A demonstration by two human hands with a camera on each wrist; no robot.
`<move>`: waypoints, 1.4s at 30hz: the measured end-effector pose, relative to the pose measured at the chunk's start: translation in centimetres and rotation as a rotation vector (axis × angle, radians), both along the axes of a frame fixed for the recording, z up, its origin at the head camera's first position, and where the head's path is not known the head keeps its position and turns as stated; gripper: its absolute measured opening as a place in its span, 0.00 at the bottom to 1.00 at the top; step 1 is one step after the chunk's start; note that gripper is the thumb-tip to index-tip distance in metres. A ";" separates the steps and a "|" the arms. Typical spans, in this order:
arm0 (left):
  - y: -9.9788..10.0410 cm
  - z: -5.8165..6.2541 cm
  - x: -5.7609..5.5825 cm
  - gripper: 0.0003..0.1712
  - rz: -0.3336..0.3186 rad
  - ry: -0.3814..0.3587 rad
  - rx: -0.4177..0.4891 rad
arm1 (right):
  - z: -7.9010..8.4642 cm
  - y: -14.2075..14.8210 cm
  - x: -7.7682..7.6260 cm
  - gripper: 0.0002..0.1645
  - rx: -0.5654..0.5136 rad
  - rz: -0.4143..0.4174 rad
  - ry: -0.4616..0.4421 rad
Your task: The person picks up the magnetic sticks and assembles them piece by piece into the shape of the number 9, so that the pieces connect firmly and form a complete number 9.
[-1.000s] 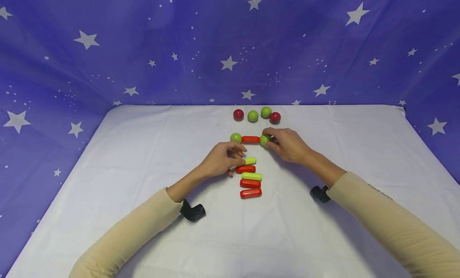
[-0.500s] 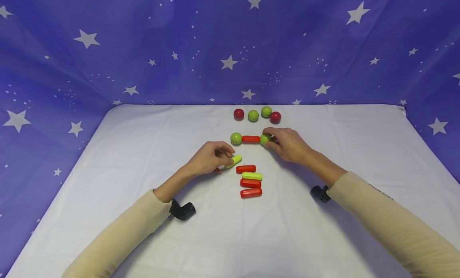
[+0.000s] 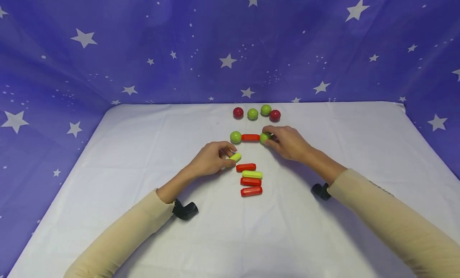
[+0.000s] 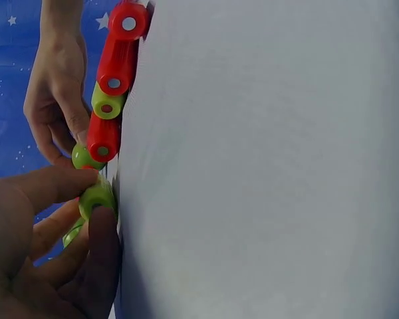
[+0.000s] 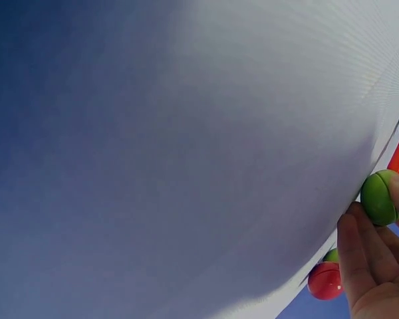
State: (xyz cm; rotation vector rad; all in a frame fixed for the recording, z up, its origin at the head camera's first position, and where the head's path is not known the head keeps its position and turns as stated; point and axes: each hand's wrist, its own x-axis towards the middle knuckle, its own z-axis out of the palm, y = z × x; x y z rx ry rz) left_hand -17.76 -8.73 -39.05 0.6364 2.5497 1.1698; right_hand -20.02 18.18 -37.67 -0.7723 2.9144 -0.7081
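My left hand (image 3: 212, 158) pinches a yellow-green rod (image 3: 235, 157) between thumb and fingertips. In the left wrist view this rod (image 4: 96, 198) shows its ring-shaped end. Farther back lies a red ribbed rod (image 3: 250, 137) with a green ball (image 3: 235, 137) at its left end and another green ball (image 3: 265, 138) at its right end. The thumb and fingers of my right hand (image 3: 287, 142) grip that right-end ball, partly covering it; the right wrist view shows the gripped ball (image 5: 379, 198) close over the cloth.
Nearer me, a column of loose rods holds a red rod (image 3: 246, 167), a yellow-green rod (image 3: 252, 174) and two more red rods (image 3: 250, 182). Two red balls (image 3: 238, 112) and two green balls (image 3: 252, 114) sit near the back edge. A blue star-patterned curtain (image 3: 179, 38) surrounds the white cloth (image 3: 161, 130).
My left hand has drawn the yellow-green rod leftward out of the column and tilted it. My right hand has stayed on the ball.
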 end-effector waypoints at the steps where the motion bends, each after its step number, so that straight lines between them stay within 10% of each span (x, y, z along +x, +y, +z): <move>1: -0.1 0.0 0.0 0.18 0.000 -0.009 0.012 | 0.0 0.0 0.0 0.20 0.002 -0.001 -0.002; 13: 0.4 -0.1 0.0 0.20 0.068 -0.136 0.226 | 0.0 0.0 0.0 0.21 0.003 -0.005 -0.010; 42: 1.2 -0.1 -0.1 0.19 0.181 -0.291 0.374 | -0.2 0.0 0.0 0.21 0.010 -0.010 0.005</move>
